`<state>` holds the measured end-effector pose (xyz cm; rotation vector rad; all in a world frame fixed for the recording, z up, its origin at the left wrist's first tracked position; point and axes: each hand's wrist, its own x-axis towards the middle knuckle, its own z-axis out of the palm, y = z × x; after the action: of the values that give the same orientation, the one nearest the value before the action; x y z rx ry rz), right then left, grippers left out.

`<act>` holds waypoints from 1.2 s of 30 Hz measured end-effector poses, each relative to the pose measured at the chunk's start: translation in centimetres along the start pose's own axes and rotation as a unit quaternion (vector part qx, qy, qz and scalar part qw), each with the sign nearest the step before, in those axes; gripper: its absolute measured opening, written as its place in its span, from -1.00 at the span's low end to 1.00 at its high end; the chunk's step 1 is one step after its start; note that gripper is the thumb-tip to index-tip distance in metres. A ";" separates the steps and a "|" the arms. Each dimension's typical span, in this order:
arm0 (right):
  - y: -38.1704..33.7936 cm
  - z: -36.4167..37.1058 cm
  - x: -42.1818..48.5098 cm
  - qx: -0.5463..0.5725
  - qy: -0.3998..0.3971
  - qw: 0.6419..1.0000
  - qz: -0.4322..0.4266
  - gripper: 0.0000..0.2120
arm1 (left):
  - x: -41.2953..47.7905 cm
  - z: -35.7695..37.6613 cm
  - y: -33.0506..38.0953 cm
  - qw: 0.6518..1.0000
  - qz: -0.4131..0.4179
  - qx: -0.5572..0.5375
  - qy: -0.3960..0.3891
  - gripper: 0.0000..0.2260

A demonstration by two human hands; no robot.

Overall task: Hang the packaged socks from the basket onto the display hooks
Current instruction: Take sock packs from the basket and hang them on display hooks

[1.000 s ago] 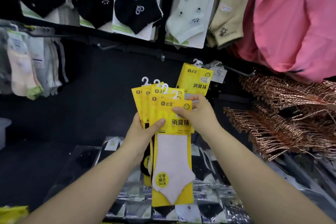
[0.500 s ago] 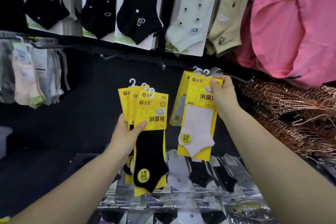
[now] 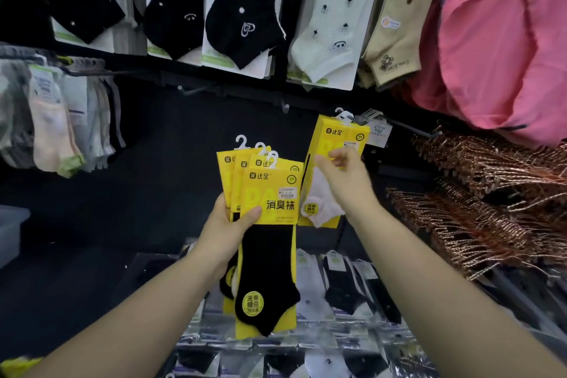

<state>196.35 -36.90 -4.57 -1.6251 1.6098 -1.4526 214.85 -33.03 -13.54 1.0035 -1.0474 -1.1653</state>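
Currently, my left hand point(image 3: 227, 224) grips the fanned sock packs point(image 3: 270, 193), long axis vertical. My right hand point(image 3: 343, 181), fingers loose and empty, is just right of them; the display hook point(image 3: 408, 128) lies far-right above it.

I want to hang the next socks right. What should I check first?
1. White pack hangs on the hook: ok.
2. Right hand holds nothing, fingers relaxed: ok.
3. Left hand grips the stack: ok.
4. Black pack is at the front, with its hanger showing: ok.
5. Room left on the hook: cannot tell.
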 end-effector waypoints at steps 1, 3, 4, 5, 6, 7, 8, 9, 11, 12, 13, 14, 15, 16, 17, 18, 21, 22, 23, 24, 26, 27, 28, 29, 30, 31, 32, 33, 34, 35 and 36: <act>-0.3 0.7 -1.5 0.006 -0.067 0.998 0.009 -0.57 | -0.2 0.5 -0.1 1.000 -0.003 -0.013 -0.004 -0.65; -0.2 1.7 -3.4 -0.010 -0.106 0.994 -0.010 -0.48 | -0.6 1.5 -0.4 0.999 -0.010 -0.048 -0.015 -0.61; -0.1 1.7 -3.7 -0.019 -0.093 0.995 -0.025 -0.47 | -0.8 1.9 -0.5 0.998 -0.015 -0.063 -0.019 -0.59; 0.0 1.5 -3.9 -0.020 -0.078 0.996 -0.027 -0.47 | -0.9 2.2 -0.5 0.997 -0.017 -0.072 -0.022 -0.55; 0.0 1.0 -3.8 -0.006 -0.070 0.997 -0.015 -0.49 | -1.1 2.4 -0.5 0.997 -0.017 -0.074 -0.024 -0.50; 0.1 0.5 -3.6 0.018 -0.073 0.997 0.004 -0.51 | -1.2 2.6 -0.4 0.997 -0.016 -0.073 -0.027 -0.46; 0.4 0.1 -3.4 0.043 -0.081 0.996 0.023 -0.55 | -1.3 2.7 -0.4 0.997 -0.016 -0.073 -0.032 -0.42; 0.7 -0.3 -3.3 0.069 -0.089 0.993 0.040 -0.58 | -1.3 2.8 -0.4 0.996 -0.017 -0.074 -0.038 -0.40; 1.3 -0.8 -3.2 0.123 -0.101 0.985 0.069 -0.63 | -1.5 3.1 -0.4 0.995 -0.019 -0.082 -0.052 -0.43; 1.5 -1.0 -3.1 0.145 -0.105 0.980 0.080 -0.65 | -1.5 3.2 -0.4 0.994 -0.021 -0.088 -0.056 -0.47; 1.8 -1.3 -2.9 0.163 -0.108 0.977 0.087 -0.67 | -1.6 3.4 -0.5 0.994 -0.024 -0.094 -0.057 -0.54; 2.0 -1.6 -2.8 0.178 -0.110 0.974 0.089 -0.71 | -1.6 3.5 -0.6 0.993 -0.026 -0.098 -0.057 -0.62; 2.4 -2.0 -2.6 0.192 -0.109 0.971 0.088 -0.76 | -1.6 3.6 -0.7 0.993 -0.029 -0.098 -0.055 -0.69; 2.6 -2.3 -2.4 0.205 -0.103 0.969 0.086 -0.79 | -1.6 3.7 -0.7 0.994 -0.029 -0.091 -0.052 -0.74; 2.9 -2.7 -2.3 0.220 -0.092 0.968 0.083 -0.81 | -1.7 3.7 -0.8 0.995 -0.026 -0.080 -0.049 -0.75; 3.1 -3.1 -2.1 0.233 -0.075 0.967 0.075 -0.81 | -1.7 3.7 -0.9 0.996 -0.020 -0.070 -0.044 -0.75; 3.3 -4.6 -1.0 0.266 -0.014 0.962 0.051 -0.85 | -1.6 3.3 -0.8 0.999 0.000 -0.045 -0.013 -0.74; 3.3 -5.1 -0.6 0.273 0.005 0.961 0.047 -0.87 | -1.4 3.0 -0.8 0.999 0.008 -0.032 0.001 -0.74; 3.1 -5.4 -0.1 0.273 0.024 0.961 0.046 -0.90 | -1.2 2.6 -0.8 1.000 0.016 -0.019 0.015 -0.75; 2.9 -5.7 0.5 0.270 0.042 0.961 0.043 -0.91 | -1.0 2.2 -0.8 0.999 0.022 -0.007 0.031 -0.77; 2.2 -5.9 1.6 0.263 0.071 0.962 0.035 -0.91 | -0.7 1.4 -0.7 0.998 0.031 0.011 0.060 -0.82; 1.6 -5.8 2.1 0.255 0.077 0.963 0.029 -0.91 | -0.6 1.0 -0.6 0.997 0.031 0.020 0.071 -0.83; 1.1 -5.6 2.6 0.245 0.079 0.966 0.025 -0.91 | -0.5 0.6 -0.6 0.996 0.028 0.029 0.078 -0.84; 0.7 -5.3 3.2 0.229 0.075 0.970 0.023 -0.91 | -0.4 0.3 -0.6 0.996 0.024 0.035 0.083 -0.84; 0.3 -4.9 3.7 0.214 0.067 0.974 0.024 -0.91 | -0.4 0.0 -0.6 0.995 0.020 0.039 0.086 -0.82; 0.1 -4.4 4.2 0.201 0.061 0.977 0.028 -0.92 | -0.3 -0.3 -0.6 0.995 0.017 0.042 0.087 -0.81; -0.1 -3.9 4.5 0.191 0.057 0.979 0.038 -0.92 | -0.2 -0.4 -0.6 0.995 0.012 0.043 0.087 -0.80; -0.1 -3.4 4.9 0.184 0.058 0.980 0.050 -0.91 | -0.2 -0.5 -0.6 0.995 0.010 0.043 0.085 -0.81; 0.0 -3.1 5.2 0.179 0.064 0.980 0.063 -0.90 | -0.2 -0.6 -0.6 0.996 0.009 0.041 0.081 -0.81; 0.0 -2.8 5.4 0.173 0.072 0.980 0.073 -0.90 | -0.2 -0.5 -0.6 0.996 0.008 0.039 0.076 -0.81; 0.1 -2.7 5.5 0.167 0.080 0.980 0.079 -0.91 | -0.2 -0.4 -0.5 0.997 0.006 0.036 0.071 -0.80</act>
<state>192.77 -40.99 -1.70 -1.1938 1.4431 -1.6960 215.14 -32.83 -14.11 1.1185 -0.9861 -1.0359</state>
